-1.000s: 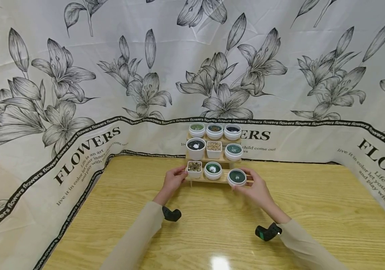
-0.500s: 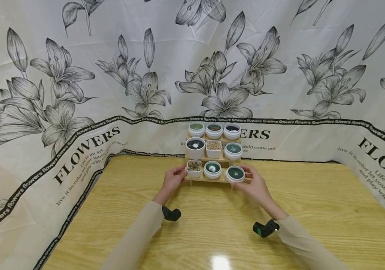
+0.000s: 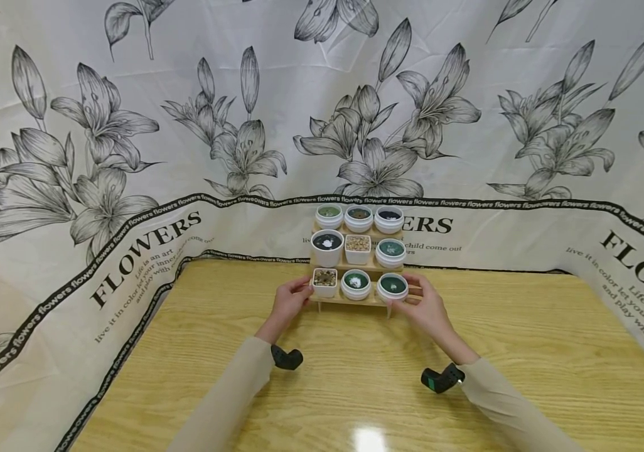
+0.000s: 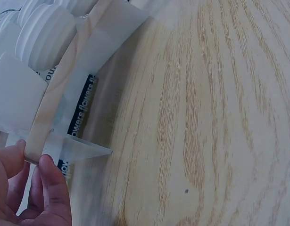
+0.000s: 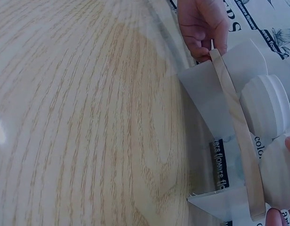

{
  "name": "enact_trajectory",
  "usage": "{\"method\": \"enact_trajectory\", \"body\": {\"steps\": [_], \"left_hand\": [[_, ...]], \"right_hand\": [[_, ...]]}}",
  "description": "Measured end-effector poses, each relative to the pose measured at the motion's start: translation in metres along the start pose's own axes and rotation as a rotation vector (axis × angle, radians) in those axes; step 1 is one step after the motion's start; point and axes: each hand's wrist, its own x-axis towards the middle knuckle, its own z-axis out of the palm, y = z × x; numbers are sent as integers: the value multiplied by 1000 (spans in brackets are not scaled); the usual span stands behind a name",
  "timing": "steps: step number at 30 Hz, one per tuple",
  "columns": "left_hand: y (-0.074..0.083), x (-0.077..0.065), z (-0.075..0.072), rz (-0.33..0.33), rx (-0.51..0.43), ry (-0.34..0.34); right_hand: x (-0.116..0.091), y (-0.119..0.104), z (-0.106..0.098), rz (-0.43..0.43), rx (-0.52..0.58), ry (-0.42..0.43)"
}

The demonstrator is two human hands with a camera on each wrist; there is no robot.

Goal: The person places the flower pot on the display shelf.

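A three-tier wooden stand with clear side panels holds small white pots. My left hand pinches the left end of the lowest wooden board between thumb and fingers, beside a square pot of pebbles. On the right end of that board sits a round pot with a dark green top. My right hand holds this pot at its right side and front, and part of the hand is hidden behind it. In the right wrist view, fingertips touch the white pot.
Between the end pots stands another green-topped round pot. Several more pots fill the upper tiers, among them a taller dark-topped one. Behind the wooden table hangs a flower-printed cloth.
My right hand has moved the green-topped round pot slightly left and back, from the board's front edge onto its right end. The left hand keeps its grip.
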Motion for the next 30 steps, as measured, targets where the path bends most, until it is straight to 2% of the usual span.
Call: {"method": "enact_trajectory", "body": {"steps": [13,21,30], "left_hand": [[-1,-2,3,1,21,36],[1,-1,3,6,14,21],[-2,1,3,20,2,21]], "right_hand": [[1,0,1,-14,2,-9],[1,0,0,-24,9,-9],[0,10,-1,-100,51,-42]]}}
